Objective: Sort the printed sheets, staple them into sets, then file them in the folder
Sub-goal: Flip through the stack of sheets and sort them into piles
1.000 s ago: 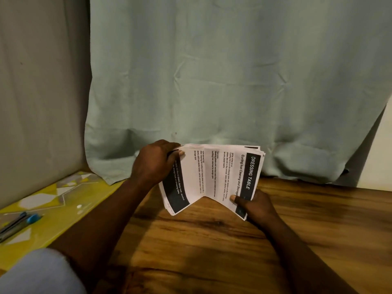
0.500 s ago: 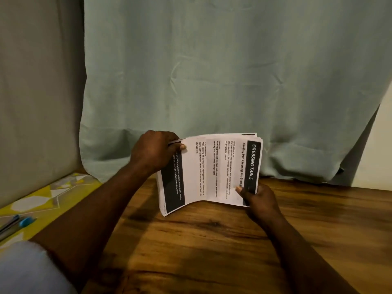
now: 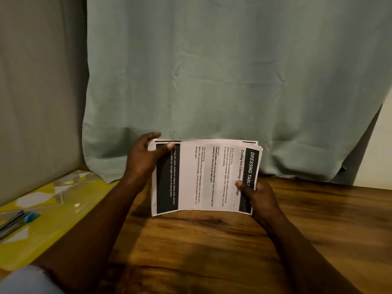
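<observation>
Printed sheets [image 3: 203,177]: stack held above wooden table [image 3: 212,251], near its far edge; left hand [image 3: 146,158] grips far-left corner, right hand [image 3: 258,196] pinches heading end; best thumbed apart slowly, headings read

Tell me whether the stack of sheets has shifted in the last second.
Yes, slightly. Against the curtain hem, the stack of sheets has flattened from its V-bend, its left end in the left hand spreading toward the yellow folder.

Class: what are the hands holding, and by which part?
Both hold the stack of printed sheets: left hand at its far left corner, right hand at its near right edge.
</observation>
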